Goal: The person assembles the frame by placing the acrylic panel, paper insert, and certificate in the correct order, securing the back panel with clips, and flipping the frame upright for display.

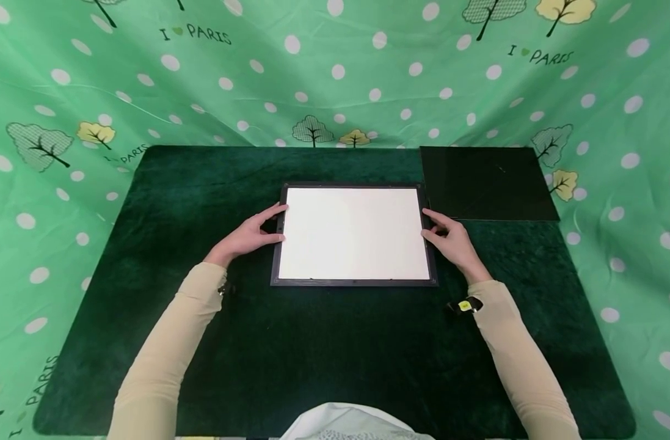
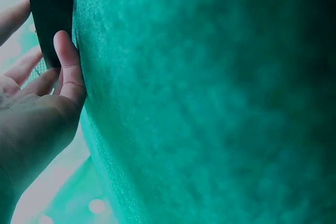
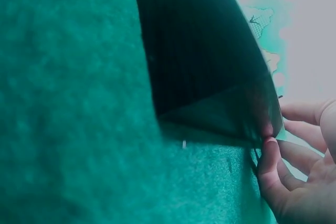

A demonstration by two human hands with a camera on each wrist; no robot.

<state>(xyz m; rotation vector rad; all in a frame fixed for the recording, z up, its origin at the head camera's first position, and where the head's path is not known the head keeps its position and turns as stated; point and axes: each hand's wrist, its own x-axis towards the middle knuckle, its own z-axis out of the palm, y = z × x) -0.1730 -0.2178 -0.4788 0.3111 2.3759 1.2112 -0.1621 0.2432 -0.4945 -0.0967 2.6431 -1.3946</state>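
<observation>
A flat rectangular picture frame [image 1: 354,283] with a dark border and a plain white face [image 1: 353,232] is at the middle of the dark green table. My left hand [image 1: 249,234] holds its left edge, index finger and thumb spread apart along the border. In the left wrist view, the thumb [image 2: 68,61] lies against the dark side, and part of the other fingers is hidden. On the opposite edge, my right hand [image 1: 452,241] grips the border the same way. The right wrist view shows that thumb [image 3: 269,163] against a dark edge. Whether the frame touches the cloth I cannot tell.
A thin black panel [image 1: 491,183] lies at the table's back right, close to the frame's right corner. Dark green cloth [image 1: 335,348] covers the table. A green dotted curtain [image 1: 356,67] hangs behind it and along both sides.
</observation>
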